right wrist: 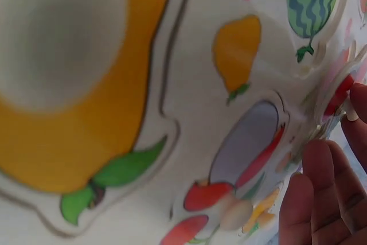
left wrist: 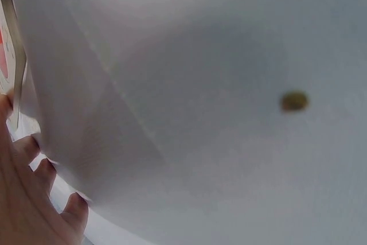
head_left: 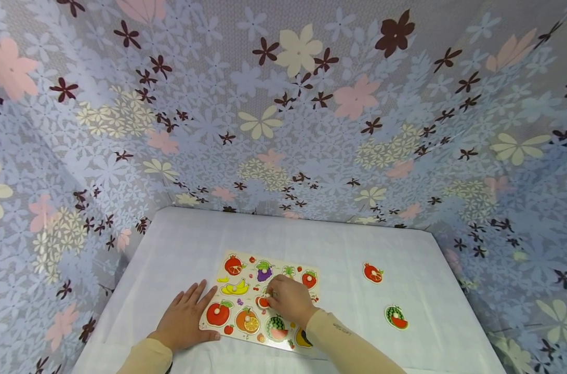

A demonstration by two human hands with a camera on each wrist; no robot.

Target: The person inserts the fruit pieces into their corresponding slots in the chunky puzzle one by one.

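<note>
A fruit knob-puzzle board [head_left: 250,298] lies on the white-covered table. Over its middle, my right hand [head_left: 290,300] pinches a small red fruit puzzle piece [head_left: 263,302]. In the right wrist view, that red piece [right wrist: 339,93] stands tilted by the fingertips; its exact fruit cannot be made out. My left hand [head_left: 185,319] rests with spread fingers at the board's left edge, its thumb by the near corner. Around the right hand sit the watermelon [head_left: 277,328], orange [head_left: 247,320] and strawberry [head_left: 308,279] pieces. A mango piece [right wrist: 137,55] with a white knob fills the right wrist view's left side.
To the right of the board lie a loose pomegranate piece [head_left: 373,273] and a loose watermelon piece [head_left: 396,317]. Flowered cloth [head_left: 283,130] hangs behind the table and along its sides. A blurred brown spot [left wrist: 295,101] shows in the left wrist view.
</note>
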